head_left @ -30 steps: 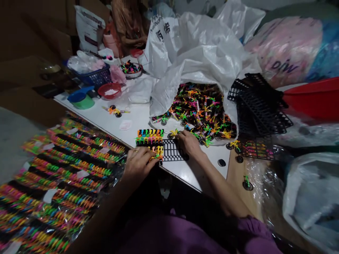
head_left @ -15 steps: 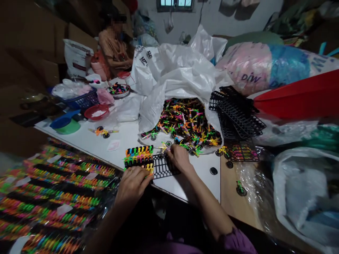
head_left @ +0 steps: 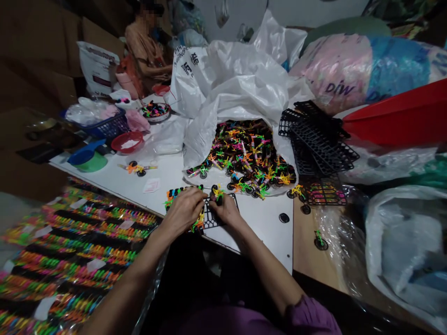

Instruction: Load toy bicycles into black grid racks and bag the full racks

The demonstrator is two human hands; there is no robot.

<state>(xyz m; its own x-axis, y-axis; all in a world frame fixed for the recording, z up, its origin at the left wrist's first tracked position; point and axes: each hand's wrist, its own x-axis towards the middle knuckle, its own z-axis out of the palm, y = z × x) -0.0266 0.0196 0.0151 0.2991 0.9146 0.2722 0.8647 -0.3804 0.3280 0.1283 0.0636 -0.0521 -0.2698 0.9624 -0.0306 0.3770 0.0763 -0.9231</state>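
One yellow toy bicycle [head_left: 217, 191] is pinched in my right hand [head_left: 226, 210] over one black rack [head_left: 211, 221]; my left hand [head_left: 185, 207] covers the rack's filled end, grip not determinable; one open sack [head_left: 251, 86] lies beyond the rack.

Left of grip, well apart: basket [head_left: 109, 126], red dish [head_left: 127, 150], cup [head_left: 91, 165]. Right of grip, well apart: tub [head_left: 401, 114], DiW sack [head_left: 337, 70].

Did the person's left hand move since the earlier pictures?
Yes. Against the small paper slip on the white table, the left hand has moved farther from the person, up across the black plastic rack.
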